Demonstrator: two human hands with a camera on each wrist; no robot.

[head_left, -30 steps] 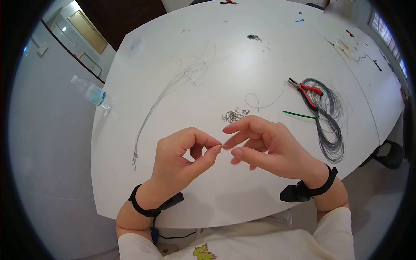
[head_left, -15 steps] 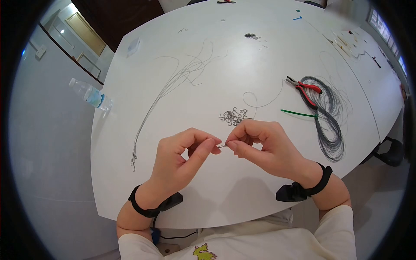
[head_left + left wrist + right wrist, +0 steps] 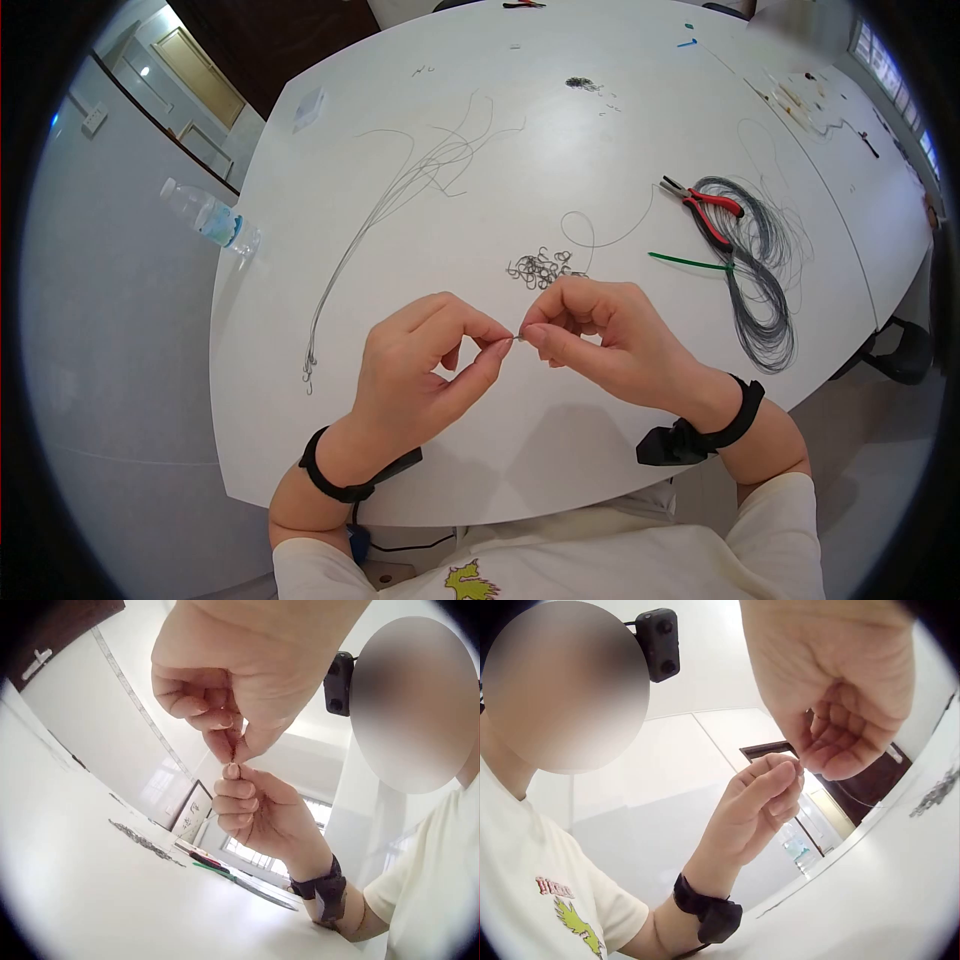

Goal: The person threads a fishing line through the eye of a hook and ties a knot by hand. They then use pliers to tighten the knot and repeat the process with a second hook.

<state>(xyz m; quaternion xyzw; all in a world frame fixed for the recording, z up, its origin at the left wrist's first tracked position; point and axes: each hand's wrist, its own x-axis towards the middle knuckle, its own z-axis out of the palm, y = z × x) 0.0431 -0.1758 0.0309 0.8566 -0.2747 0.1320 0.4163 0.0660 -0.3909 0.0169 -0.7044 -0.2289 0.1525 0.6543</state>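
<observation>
At the middle of the head view, my left hand pinches a tiny metal hook between thumb and index finger. My right hand pinches the other end of the same piece, so the fingertips of both hands nearly meet; most of the hook is hidden by them. A thin wire emerges from behind the right hand and curls back toward the pliers. Just beyond the hands lies a pile of loose metal hooks. Both wrist views show the left hand and right hand fingertip to fingertip.
Red-handled pliers lie on a coil of grey wire with a green tie. Left on the white table stretches a bundle of wires ending in hooks. A plastic bottle is at the left edge.
My right hand, its fingers spread at first, has come in and pinched the small hook. The left fingers parted slightly midway, showing its bend, and have closed on it again.
</observation>
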